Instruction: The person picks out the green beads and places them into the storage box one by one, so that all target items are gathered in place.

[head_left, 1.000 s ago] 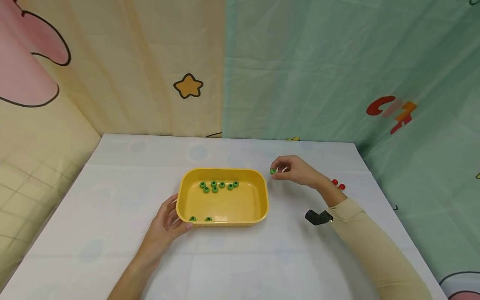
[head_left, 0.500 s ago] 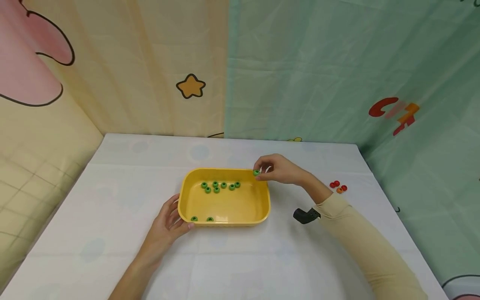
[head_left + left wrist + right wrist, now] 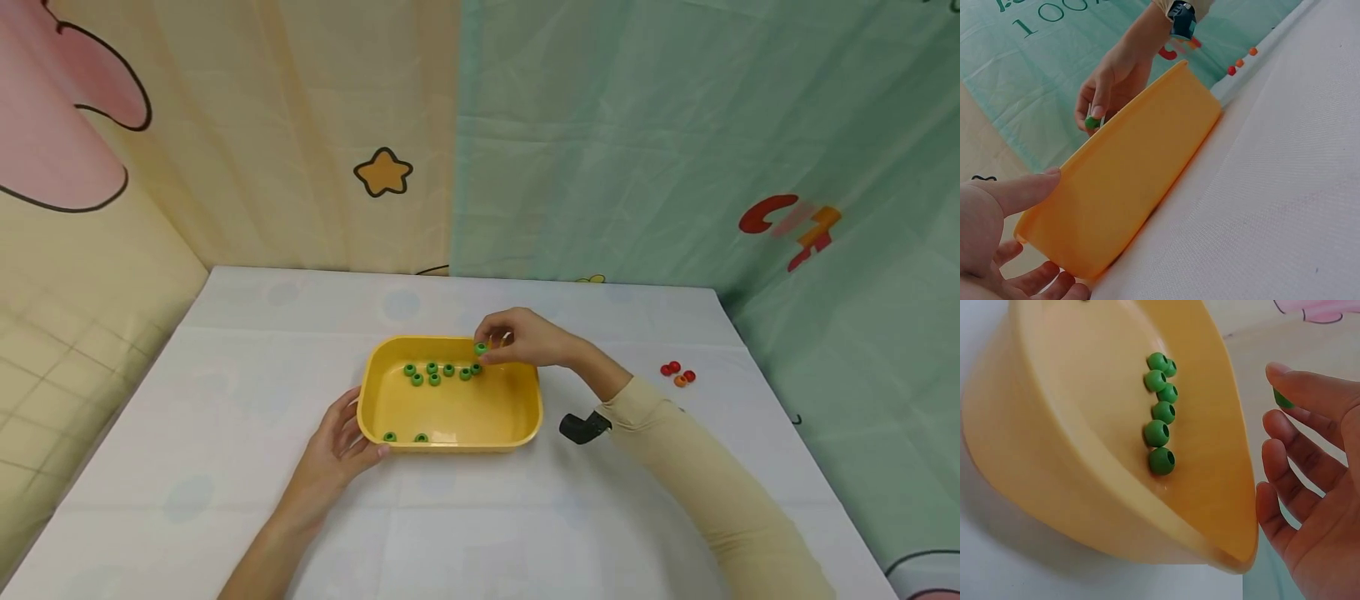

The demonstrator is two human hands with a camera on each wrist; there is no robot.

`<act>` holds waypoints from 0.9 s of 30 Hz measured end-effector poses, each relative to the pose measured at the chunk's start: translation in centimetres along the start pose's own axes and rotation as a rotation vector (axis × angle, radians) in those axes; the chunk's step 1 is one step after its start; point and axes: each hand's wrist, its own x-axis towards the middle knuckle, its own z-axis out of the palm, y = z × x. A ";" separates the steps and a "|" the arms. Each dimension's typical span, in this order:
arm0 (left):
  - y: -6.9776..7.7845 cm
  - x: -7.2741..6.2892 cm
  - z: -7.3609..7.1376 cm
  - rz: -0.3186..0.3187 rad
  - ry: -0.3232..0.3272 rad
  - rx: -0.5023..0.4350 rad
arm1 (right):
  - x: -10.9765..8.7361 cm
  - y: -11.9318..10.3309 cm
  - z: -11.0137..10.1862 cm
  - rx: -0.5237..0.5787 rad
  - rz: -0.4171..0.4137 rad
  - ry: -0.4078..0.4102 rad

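Note:
A yellow rectangular tray (image 3: 457, 412) stands on the table. My left hand (image 3: 333, 446) holds its near left corner, the thumb (image 3: 1038, 186) against the side by the rim and the fingers lower around the corner. Over the tray's far rim, my right hand (image 3: 528, 337) pinches a green bead (image 3: 481, 348) between thumb and fingertips; the right wrist view shows only part of that bead (image 3: 1281, 399). Inside the tray, several green beads (image 3: 1161, 461) with holes lie in a loose row toward the far side. Two more green beads (image 3: 390, 437) sit along the near wall.
To the right of the tray, several red beads (image 3: 689, 376) and an orange one (image 3: 680, 381) lie on the white tablecloth (image 3: 450, 533). A black device (image 3: 585, 428) is worn at the right wrist. Printed curtains (image 3: 600, 150) hang behind the table.
My right hand has moved left with the green bead, from beside the tray's right end to over its far rim. The red and orange beads have come into fuller view. My left hand stays put.

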 end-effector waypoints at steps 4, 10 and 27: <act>0.0 0.0 0.0 -0.002 0.001 0.003 | 0.7 -0.3 0.3 0.005 -0.022 -0.011; 0.1 0.0 -0.1 0.002 0.002 0.005 | 1.6 -0.8 1.0 0.002 -0.032 -0.021; 0.0 0.0 -0.1 -0.010 0.010 0.004 | 3.0 -1.0 1.3 -0.019 -0.050 -0.058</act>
